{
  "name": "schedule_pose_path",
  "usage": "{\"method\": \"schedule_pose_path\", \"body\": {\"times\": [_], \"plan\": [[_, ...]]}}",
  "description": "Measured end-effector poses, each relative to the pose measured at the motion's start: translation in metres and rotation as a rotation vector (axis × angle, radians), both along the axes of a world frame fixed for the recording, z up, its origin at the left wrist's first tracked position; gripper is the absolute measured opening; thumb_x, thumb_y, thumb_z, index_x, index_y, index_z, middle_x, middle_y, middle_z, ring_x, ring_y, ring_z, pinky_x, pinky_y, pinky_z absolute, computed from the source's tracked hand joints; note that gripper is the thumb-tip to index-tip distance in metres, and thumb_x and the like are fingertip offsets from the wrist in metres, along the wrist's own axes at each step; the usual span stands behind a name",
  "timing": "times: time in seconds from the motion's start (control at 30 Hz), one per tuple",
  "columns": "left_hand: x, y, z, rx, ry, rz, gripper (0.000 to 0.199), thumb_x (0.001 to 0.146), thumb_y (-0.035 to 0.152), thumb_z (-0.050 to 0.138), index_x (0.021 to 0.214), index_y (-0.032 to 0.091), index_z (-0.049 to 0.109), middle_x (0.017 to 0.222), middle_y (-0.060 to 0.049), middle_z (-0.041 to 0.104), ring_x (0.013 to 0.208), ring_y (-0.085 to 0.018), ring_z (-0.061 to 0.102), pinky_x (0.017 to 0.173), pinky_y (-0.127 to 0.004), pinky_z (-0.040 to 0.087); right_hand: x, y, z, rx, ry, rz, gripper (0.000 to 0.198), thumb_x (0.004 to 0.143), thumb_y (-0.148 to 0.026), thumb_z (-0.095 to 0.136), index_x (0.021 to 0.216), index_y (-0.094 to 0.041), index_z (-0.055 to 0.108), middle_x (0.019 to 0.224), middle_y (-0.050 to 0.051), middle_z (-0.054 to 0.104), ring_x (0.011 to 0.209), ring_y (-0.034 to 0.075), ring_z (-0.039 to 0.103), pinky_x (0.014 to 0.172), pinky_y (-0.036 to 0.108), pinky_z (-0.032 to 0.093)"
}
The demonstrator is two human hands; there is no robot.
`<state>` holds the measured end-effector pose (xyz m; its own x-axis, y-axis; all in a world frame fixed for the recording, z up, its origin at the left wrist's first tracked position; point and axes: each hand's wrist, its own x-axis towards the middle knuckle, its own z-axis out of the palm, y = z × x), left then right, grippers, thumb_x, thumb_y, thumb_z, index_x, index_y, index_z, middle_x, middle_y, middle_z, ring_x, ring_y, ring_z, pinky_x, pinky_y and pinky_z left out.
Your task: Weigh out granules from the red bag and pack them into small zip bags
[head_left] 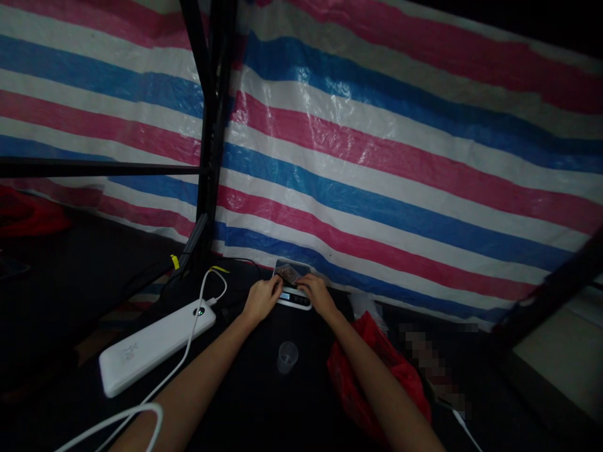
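Note:
My left hand (262, 299) and my right hand (318, 294) reach to the far side of the dark table, fingers pinched at opposite sides of a small clear plastic bag (288, 274). Something brownish shows inside the bag, too dim to name. Beneath it is a small white digital scale (295, 304) with a lit display and dark buttons along its front. Whether the bag rests on the scale or hangs just over it, I cannot tell. A clear plastic cup (287, 356) stands nearer to me, between my forearms.
On the left lies a white power bank (157, 351) with a white cable (188, 351) looping past my left forearm. A red plastic bag (400, 376) sits under my right forearm, beside clear plastic (367, 306). Striped sheeting (377, 169) and a black metal post (210, 150) close off the back.

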<state>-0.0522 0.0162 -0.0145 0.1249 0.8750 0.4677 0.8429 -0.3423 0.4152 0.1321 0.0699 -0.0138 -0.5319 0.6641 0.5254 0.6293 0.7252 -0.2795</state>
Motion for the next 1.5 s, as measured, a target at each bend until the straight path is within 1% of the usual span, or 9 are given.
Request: {"method": "schedule_pose_path", "body": {"times": [0.2,0.5,0.6,0.77,0.87,1.1,1.2,1.33,1.5], "plan": [[0.001,0.000,0.000,-0.046,-0.003,-0.015,0.022,0.086,0.028,0.033,0.088,0.021,0.054,0.071,-0.001,0.062,0.069,-0.014,0.059,0.062,-0.022,0.035,0.001,0.001,-0.005,0.000,0.118,-0.047,0.018,0.078,-0.013,0.050,0.085,-0.017,0.067,0.084,0.007,0.066,0.079,0.017,0.060,0.074,0.031,0.046],[0.001,0.003,-0.003,-0.024,0.036,-0.028,0.025,0.087,0.031,0.031,0.089,0.021,0.053,0.070,-0.002,0.063,0.069,-0.015,0.060,0.062,-0.022,0.035,0.013,-0.004,0.010,-0.031,0.039,-0.036,0.017,0.078,-0.012,0.052,0.083,-0.017,0.066,0.080,0.005,0.066,0.078,0.015,0.059,0.074,0.028,0.045],[0.001,0.002,-0.003,-0.047,0.030,-0.031,0.025,0.087,0.032,0.031,0.090,0.021,0.053,0.072,-0.002,0.063,0.070,-0.015,0.060,0.063,-0.022,0.035,0.016,-0.006,0.010,0.004,-0.046,-0.075,0.018,0.078,-0.011,0.050,0.086,-0.018,0.066,0.081,0.005,0.064,0.080,0.016,0.058,0.074,0.028,0.044],[0.000,0.003,-0.003,-0.012,0.022,-0.051,0.025,0.087,0.031,0.030,0.091,0.021,0.053,0.072,-0.002,0.064,0.069,-0.016,0.060,0.062,-0.023,0.035,0.010,-0.003,0.012,0.093,-0.353,-0.153,0.021,0.080,-0.009,0.046,0.087,-0.018,0.063,0.082,0.006,0.061,0.083,0.018,0.056,0.074,0.028,0.043],[0.000,0.003,-0.003,-0.002,0.034,-0.060,0.025,0.087,0.030,0.030,0.089,0.021,0.053,0.070,-0.002,0.063,0.068,-0.015,0.060,0.061,-0.022,0.035,0.004,0.004,0.019,0.062,-0.470,-0.163,0.023,0.080,-0.007,0.043,0.086,-0.017,0.063,0.084,0.008,0.062,0.085,0.019,0.055,0.076,0.028,0.042],[0.001,0.002,-0.003,-0.026,0.054,-0.056,0.024,0.087,0.030,0.030,0.090,0.021,0.052,0.073,-0.002,0.064,0.070,-0.016,0.061,0.061,-0.022,0.036,0.008,0.018,0.031,-0.063,-0.483,-0.156,0.022,0.080,-0.009,0.043,0.082,-0.014,0.065,0.085,0.009,0.063,0.079,0.015,0.058,0.070,0.022,0.041],[0.001,0.002,-0.003,-0.028,0.047,-0.059,0.025,0.087,0.030,0.029,0.089,0.021,0.052,0.073,-0.002,0.064,0.071,-0.016,0.061,0.063,-0.023,0.036,0.008,0.017,0.031,-0.115,-0.461,-0.177,0.022,0.080,-0.010,0.043,0.082,-0.013,0.065,0.085,0.009,0.063,0.078,0.015,0.059,0.069,0.022,0.041],[0.001,0.002,-0.003,-0.023,0.053,-0.057,0.024,0.087,0.029,0.030,0.089,0.021,0.052,0.074,-0.002,0.064,0.072,-0.016,0.061,0.063,-0.023,0.036,0.006,0.015,0.031,-0.150,-0.397,-0.192,0.022,0.079,-0.010,0.044,0.083,-0.014,0.065,0.088,0.010,0.064,0.085,0.017,0.058,0.076,0.025,0.040],[0.000,0.002,-0.003,-0.005,0.068,-0.058,0.026,0.087,0.030,0.028,0.090,0.021,0.052,0.072,-0.002,0.064,0.070,-0.016,0.061,0.062,-0.024,0.037,0.009,0.019,0.034,-0.227,-0.287,-0.152,0.022,0.076,-0.009,0.047,0.085,-0.015,0.066,0.088,0.008,0.067,0.086,0.016,0.059,0.078,0.026,0.041]]}}
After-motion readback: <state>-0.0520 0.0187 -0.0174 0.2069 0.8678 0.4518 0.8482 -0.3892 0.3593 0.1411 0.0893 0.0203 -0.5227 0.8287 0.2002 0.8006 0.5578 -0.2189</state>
